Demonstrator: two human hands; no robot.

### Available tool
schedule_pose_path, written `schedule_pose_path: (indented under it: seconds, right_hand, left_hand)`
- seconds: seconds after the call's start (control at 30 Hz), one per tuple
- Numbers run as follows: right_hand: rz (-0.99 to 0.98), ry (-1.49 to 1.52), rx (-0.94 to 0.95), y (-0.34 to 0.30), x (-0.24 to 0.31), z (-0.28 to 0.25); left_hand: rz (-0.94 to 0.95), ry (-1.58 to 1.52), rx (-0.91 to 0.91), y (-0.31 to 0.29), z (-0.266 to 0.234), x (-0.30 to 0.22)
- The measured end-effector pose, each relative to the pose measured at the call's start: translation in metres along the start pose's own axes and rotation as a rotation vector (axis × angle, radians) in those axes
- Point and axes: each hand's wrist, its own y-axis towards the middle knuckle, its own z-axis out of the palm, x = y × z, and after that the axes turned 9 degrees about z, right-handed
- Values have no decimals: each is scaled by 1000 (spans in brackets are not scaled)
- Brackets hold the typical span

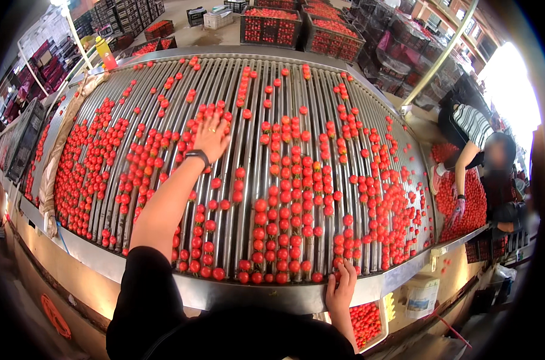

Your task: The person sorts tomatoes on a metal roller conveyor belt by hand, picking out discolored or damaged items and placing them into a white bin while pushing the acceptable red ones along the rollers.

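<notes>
Small red tomatoes [283,240] lie in rows along the metal rollers of a wide sorting conveyor [230,225]. My left hand [211,139], with a ring and a dark wristband, reaches over the middle of the rollers. Its fingers are spread and lie on or just over a cluster of tomatoes, some partly hidden by them. Down at the near metal edge [224,293], my right hand [343,285] rests with fingers stretched towards the rollers, beside a few tomatoes. Nothing is visibly gripped in either hand.
Below the edge, beside my right arm, is a light-rimmed container [374,327] of tomatoes. At right a person [470,129] bends over a tomato heap [464,201]. Crates of tomatoes [271,27] stand beyond the far edge. A yellow-and-red bottle [106,53] stands at far left.
</notes>
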Motion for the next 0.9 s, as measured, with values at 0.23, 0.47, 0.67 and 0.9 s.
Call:
schedule_pose_path:
  seconds: [0.23, 0.47, 0.67, 0.9]
  right_hand:
    - [-16, 1, 33, 5, -6, -7]
    - [-35, 2, 22, 9, -17, -10]
    - [-11, -23, 13, 12, -22, -14]
    - [-14, -7, 7, 12, -32, -17]
  left_hand:
    - [44, -65, -9, -16, -3, -22]
    - [44, -126, -216, 31, 2, -3]
    - [-154, -27, 126, 66, 15, -12]
    - [-248, -83, 202, 73, 25, 18]
